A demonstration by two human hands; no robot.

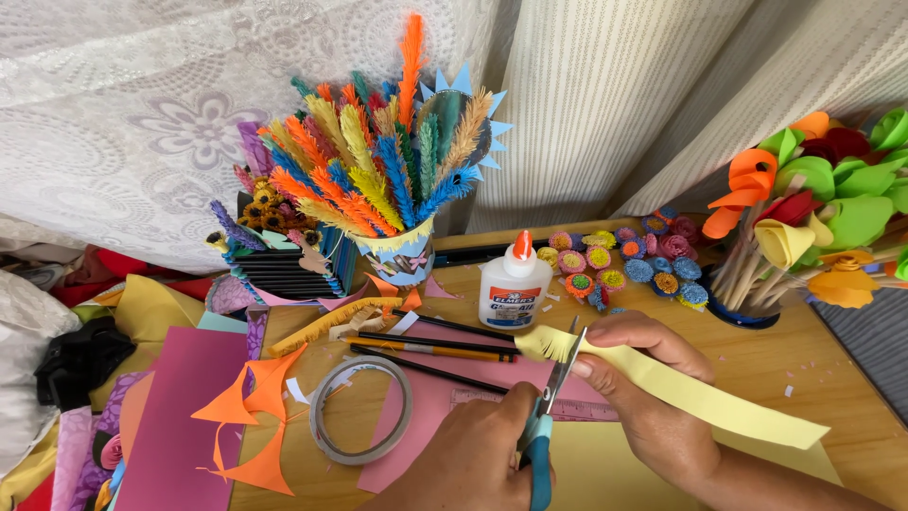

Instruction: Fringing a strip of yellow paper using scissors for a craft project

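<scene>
My left hand point(473, 454) grips a pair of blue-handled scissors point(556, 377) near the bottom middle of the view. The blades are closed over the fringed end of a long pale yellow paper strip point(705, 397). My right hand point(653, 397) holds that strip just right of the blades, fingers curled over it, and the rest trails off to the right. Both hands hover over a wooden table point(813, 360), with a pink sheet point(426, 402) and a pink ruler point(582, 410) beneath them.
A white glue bottle point(514, 284), several pencils point(435, 348) and a tape roll point(361, 409) lie left of the hands. Orange cut-outs point(251, 416) rest on a magenta sheet point(184, 426). Behind stand a pot of fringed paper stems point(378, 180), small rolled flowers point(615, 260) and a vase of paper flowers point(813, 208).
</scene>
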